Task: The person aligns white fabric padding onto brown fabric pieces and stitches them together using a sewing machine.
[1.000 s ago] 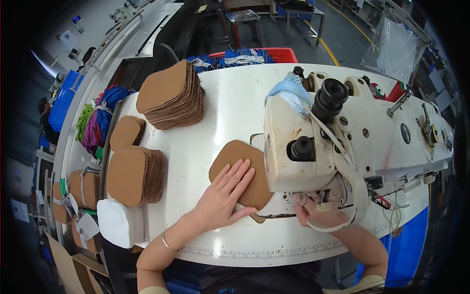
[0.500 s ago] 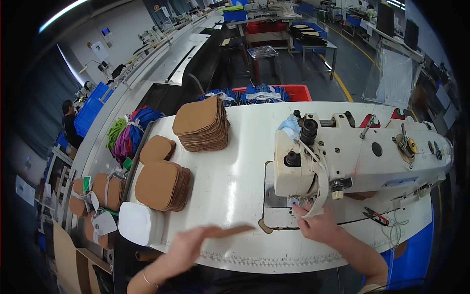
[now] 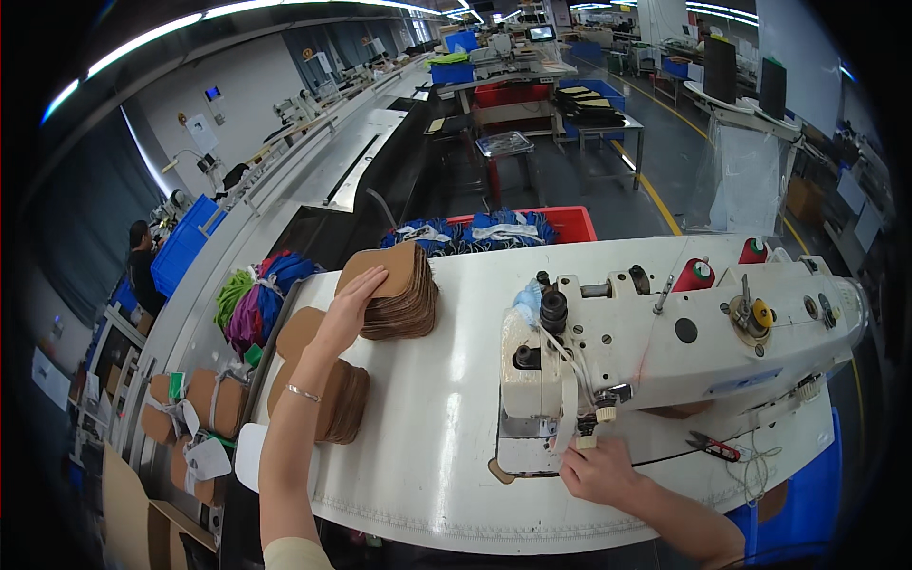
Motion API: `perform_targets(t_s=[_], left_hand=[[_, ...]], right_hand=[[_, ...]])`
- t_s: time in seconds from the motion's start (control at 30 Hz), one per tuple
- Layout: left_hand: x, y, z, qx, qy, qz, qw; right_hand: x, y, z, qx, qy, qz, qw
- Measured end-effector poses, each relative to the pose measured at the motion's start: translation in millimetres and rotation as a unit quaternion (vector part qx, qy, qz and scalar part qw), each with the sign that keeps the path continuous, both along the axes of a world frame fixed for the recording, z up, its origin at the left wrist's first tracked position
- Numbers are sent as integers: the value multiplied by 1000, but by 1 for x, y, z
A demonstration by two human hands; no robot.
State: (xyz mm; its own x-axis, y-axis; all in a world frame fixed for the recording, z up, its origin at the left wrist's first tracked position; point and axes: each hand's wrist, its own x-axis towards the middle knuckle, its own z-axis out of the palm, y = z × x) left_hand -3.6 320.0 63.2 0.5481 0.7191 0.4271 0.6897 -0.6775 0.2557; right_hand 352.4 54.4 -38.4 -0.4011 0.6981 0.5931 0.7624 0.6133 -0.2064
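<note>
The left hand (image 3: 353, 302) is resting flat, fingers extended, atop the far-left stack of brown pads (image 3: 408, 309), no longer carrying a pad along the near edge; work is now spanning stack and machine. The right hand (image 3: 598, 470) is curling beneath the sewing machine (image 3: 608, 351), its grip unclear.

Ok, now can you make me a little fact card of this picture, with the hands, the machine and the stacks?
Left hand: fingers stretched over the top of the tall brown stack
Right hand: fingers curled by the needle end; can't tell if holding anything
Machine: white sewing machine, red thread spools on its far side
Nearer brown stack: partly hidden by the left forearm
Tool: red-and-black snips on the white table
</note>
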Motion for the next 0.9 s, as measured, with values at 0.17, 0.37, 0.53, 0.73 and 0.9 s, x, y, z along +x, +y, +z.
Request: perform_targets(t_s=[0.17,0.37,0.53,0.73,0.9], left_hand=[[-10,1,1,-31,62,-14,998],[0,3,-2,57,117,-17,991],[19,-63,17,31,-44,-21,998],[29,-202,18,-97,-48,-13,994],[48,-242,5,-163,-88,-49,981]], right_hand=[[1,-10,16,29,-39,19,999],[77,-25,47,38,-64,-194,978],[117,3,45,-5,-228,-259,939],[134,4,30,-237,-250,-263,901],[124,-2,44,-258,240,-362,863]])
